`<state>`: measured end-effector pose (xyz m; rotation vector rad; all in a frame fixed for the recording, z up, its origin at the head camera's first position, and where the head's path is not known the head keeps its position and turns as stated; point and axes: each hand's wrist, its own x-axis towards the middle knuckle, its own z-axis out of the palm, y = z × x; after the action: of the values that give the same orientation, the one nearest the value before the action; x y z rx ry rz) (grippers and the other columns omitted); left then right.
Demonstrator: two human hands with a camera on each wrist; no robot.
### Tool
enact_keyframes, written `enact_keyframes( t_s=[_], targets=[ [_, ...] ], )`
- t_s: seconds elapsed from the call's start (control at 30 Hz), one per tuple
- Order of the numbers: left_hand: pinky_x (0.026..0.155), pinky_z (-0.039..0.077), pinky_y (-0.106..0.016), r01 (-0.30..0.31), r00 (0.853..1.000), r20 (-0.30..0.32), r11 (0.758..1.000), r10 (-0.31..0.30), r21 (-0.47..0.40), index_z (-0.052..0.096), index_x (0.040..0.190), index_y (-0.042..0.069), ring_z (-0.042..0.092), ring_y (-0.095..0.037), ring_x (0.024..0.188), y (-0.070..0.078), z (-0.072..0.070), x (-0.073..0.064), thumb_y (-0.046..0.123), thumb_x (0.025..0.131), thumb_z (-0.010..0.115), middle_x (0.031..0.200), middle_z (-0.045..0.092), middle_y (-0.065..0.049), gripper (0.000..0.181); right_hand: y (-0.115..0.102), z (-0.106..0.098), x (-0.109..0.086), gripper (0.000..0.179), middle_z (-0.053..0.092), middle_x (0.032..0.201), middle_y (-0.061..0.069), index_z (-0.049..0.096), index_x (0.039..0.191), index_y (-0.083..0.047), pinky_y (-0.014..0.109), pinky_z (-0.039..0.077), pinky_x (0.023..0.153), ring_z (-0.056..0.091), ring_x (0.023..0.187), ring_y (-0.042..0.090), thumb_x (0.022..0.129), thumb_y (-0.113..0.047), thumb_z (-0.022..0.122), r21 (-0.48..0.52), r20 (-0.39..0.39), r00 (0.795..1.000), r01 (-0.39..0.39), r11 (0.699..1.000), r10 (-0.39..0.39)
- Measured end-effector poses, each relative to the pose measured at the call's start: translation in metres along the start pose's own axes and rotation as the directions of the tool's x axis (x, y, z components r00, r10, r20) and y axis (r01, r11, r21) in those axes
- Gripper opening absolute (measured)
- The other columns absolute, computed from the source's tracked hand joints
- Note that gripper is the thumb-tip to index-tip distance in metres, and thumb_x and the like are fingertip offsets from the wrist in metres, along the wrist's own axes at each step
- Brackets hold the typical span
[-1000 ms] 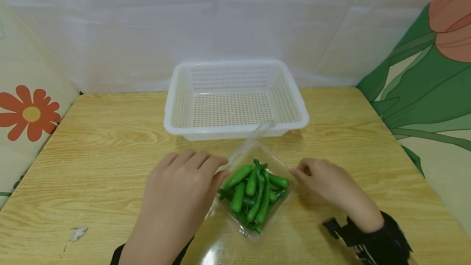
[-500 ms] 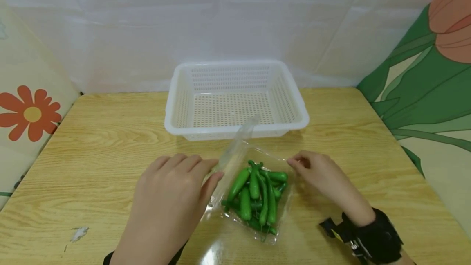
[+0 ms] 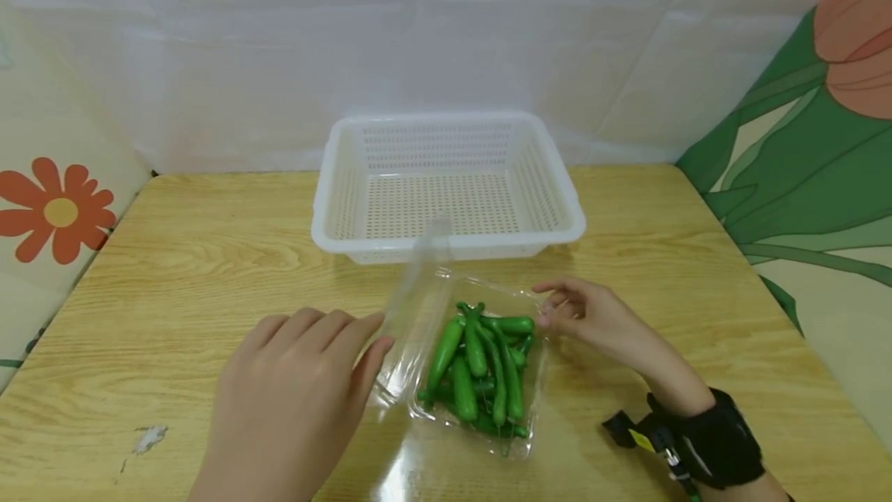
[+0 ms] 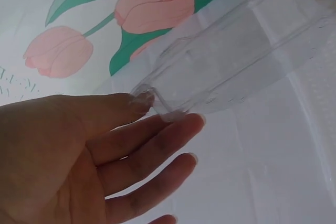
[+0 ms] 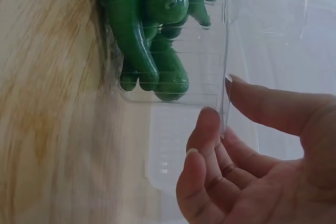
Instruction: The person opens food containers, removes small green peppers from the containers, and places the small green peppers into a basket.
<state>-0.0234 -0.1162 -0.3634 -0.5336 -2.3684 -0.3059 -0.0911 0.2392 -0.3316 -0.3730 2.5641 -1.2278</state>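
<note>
Several green chili peppers [image 3: 463,392] lie in a clear plastic clamshell box [image 3: 481,283] on the table. Its transparent lid [image 3: 416,308] is raised and leans to the left. My left hand [image 3: 296,378] pinches the lid's edge between thumb and fingers; the left wrist view shows the thumb on one side of the lid [image 4: 226,61]. At the box's far right corner, my right hand [image 3: 602,324] holds the rim. In the right wrist view the thumb and a fingertip of that hand [image 5: 257,145] pinch the corner, with the peppers [image 5: 128,30] seen through the wall.
Behind the box stands a white perforated plastic basket [image 3: 516,239], with nothing in it. The raised lid overlaps its front rim in the head view. A white sheet [image 3: 446,37] hangs at the back of the wooden table [image 3: 209,254]. Flower-patterned panels flank both sides.
My left hand has moved left and down, opening the lid wider. The box has turned slightly and now sits straighter. My right hand has shifted a little left along with the box corner.
</note>
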Motion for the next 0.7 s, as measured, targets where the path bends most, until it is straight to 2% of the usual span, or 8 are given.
enact_keyframes(
  t_s=[0.03, 0.1, 0.17, 0.27, 0.4, 0.53, 0.63, 0.7],
  targets=[
    [0.093, 0.049, -0.052, 0.004, 1.0, -0.03, 1.0, -0.004, 0.003, 0.063, 0.131, 0.04, 0.068, -0.018, 0.099, -0.007, 0.015, -0.013, 0.051, 0.091, 0.066, 0.113, 0.068, 0.022, 0.042, 0.0, 0.0, 0.0, 0.046, 0.066, 0.095, 0.009, 0.055, 0.129, 0.008, 0.026, 0.056, 0.066, 0.063, 0.08, 0.019, 0.09, -0.009, 0.073, 0.007, -0.003, 1.0, 0.003, 1.0, -0.003],
    [0.094, 0.048, -0.056, 0.015, 0.999, -0.035, 1.0, -0.015, 0.01, 0.06, 0.134, 0.043, 0.068, -0.02, 0.102, -0.01, 0.023, -0.024, 0.053, 0.087, 0.069, 0.117, 0.066, 0.024, 0.048, 0.001, 0.0, 0.001, 0.046, 0.066, 0.097, 0.011, 0.055, 0.129, 0.009, 0.027, 0.058, 0.067, 0.063, 0.081, 0.02, 0.089, -0.008, 0.073, 0.029, -0.01, 1.0, 0.014, 0.999, -0.014],
    [0.09, 0.05, -0.054, 0.0, 0.999, -0.042, 1.0, 0.0, 0.0, 0.064, 0.131, 0.039, 0.068, -0.02, 0.098, 0.0, 0.007, -0.015, 0.049, 0.088, 0.069, 0.114, 0.069, 0.019, 0.044, 0.001, -0.001, 0.001, 0.047, 0.066, 0.098, 0.012, 0.055, 0.129, 0.009, 0.027, 0.058, 0.067, 0.064, 0.082, 0.021, 0.089, -0.007, 0.073, 0.046, -0.023, 0.999, 0.024, 0.999, -0.023],
    [0.082, 0.054, -0.049, -0.015, 1.0, -0.015, 1.0, 0.015, -0.012, 0.074, 0.12, 0.027, 0.069, -0.022, 0.089, 0.02, -0.034, 0.013, 0.042, 0.094, 0.061, 0.102, 0.074, 0.008, 0.031, 0.002, -0.001, 0.003, 0.046, 0.066, 0.102, 0.015, 0.055, 0.129, 0.009, 0.027, 0.058, 0.069, 0.065, 0.084, 0.021, 0.09, -0.007, 0.072, 0.068, -0.046, 0.999, 0.032, 0.997, -0.029],
    [0.071, 0.055, -0.044, -0.012, 1.0, 0.01, 1.0, 0.012, 0.007, 0.078, 0.098, 0.01, 0.069, -0.026, 0.076, 0.037, -0.076, 0.038, 0.038, 0.103, 0.046, 0.084, 0.074, -0.003, 0.043, 0.004, 0.001, 0.007, 0.045, 0.066, 0.106, 0.017, 0.056, 0.129, 0.009, 0.027, 0.058, 0.072, 0.065, 0.086, 0.021, 0.091, -0.009, 0.071, 0.094, -0.08, 0.997, 0.024, 0.995, -0.016],
    [0.064, 0.055, -0.044, 0.009, 1.0, 0.016, 0.999, -0.01, 0.045, 0.076, 0.09, 0.006, 0.068, -0.028, 0.069, 0.034, -0.087, 0.036, 0.042, 0.106, 0.036, 0.076, 0.072, -0.006, 0.056, 0.006, 0.003, 0.013, 0.043, 0.066, 0.11, 0.019, 0.057, 0.127, 0.008, 0.026, 0.058, 0.074, 0.065, 0.089, 0.02, 0.091, -0.01, 0.072, 0.128, -0.101, 0.995, 0.002, 0.992, 0.011],
    [0.064, 0.055, -0.043, 0.05, 0.998, 0.043, 0.997, -0.053, 0.05, 0.076, 0.089, 0.005, 0.068, -0.027, 0.068, 0.027, -0.085, 0.024, 0.047, 0.106, 0.034, 0.076, 0.073, -0.005, 0.061, 0.007, 0.004, 0.017, 0.04, 0.067, 0.11, 0.019, 0.059, 0.125, 0.008, 0.024, 0.058, 0.076, 0.065, 0.091, 0.02, 0.091, -0.009, 0.072, 0.142, -0.11, 0.994, -0.005, 0.99, 0.021],
    [0.059, 0.053, -0.039, 0.093, 0.994, 0.06, 0.995, -0.094, 0.03, 0.076, 0.091, 0.008, 0.064, -0.02, 0.061, 0.023, -0.083, 0.015, 0.05, 0.104, 0.036, 0.076, 0.072, 0.0, 0.06, 0.008, 0.005, 0.02, 0.039, 0.067, 0.111, 0.019, 0.059, 0.124, 0.008, 0.023, 0.057, 0.077, 0.065, 0.092, 0.02, 0.091, -0.009, 0.072, 0.148, -0.114, 0.993, 0.0, 0.989, 0.017]
  ],
)
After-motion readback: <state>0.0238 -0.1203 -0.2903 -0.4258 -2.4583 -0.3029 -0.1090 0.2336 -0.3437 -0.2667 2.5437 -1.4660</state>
